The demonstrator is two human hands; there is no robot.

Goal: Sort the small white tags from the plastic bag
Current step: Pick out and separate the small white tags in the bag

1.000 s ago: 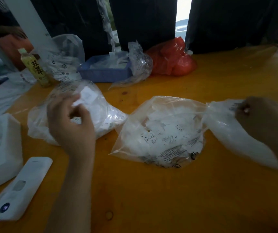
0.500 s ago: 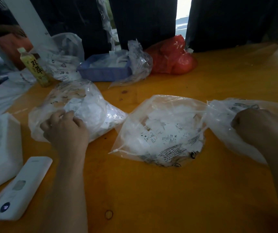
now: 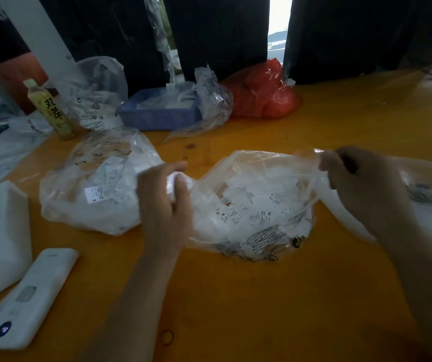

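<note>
Three clear plastic bags of small white printed tags lie on the orange table. The middle bag (image 3: pixel 254 205) sits between my hands. My left hand (image 3: pixel 165 199) grips that bag's left edge, fingers curled round bunched plastic. My right hand (image 3: pixel 361 184) pinches its upper right rim and lifts it. The left bag (image 3: pixel 97 189) lies just left of my left hand. A third bag (image 3: pixel 429 202) lies partly hidden behind my right hand and forearm.
A blue tray (image 3: pixel 157 117) with plastic, a red bag (image 3: pixel 264 92), a green-tea bottle (image 3: pixel 51 109) and another clear bag (image 3: pixel 97 92) stand at the back. A white device (image 3: pixel 30 299) and a white foam block (image 3: pixel 0 239) lie at the left.
My left hand moved right from the left bag to the middle bag's left edge. My right hand left the right bag and took the middle bag's upper right rim.
</note>
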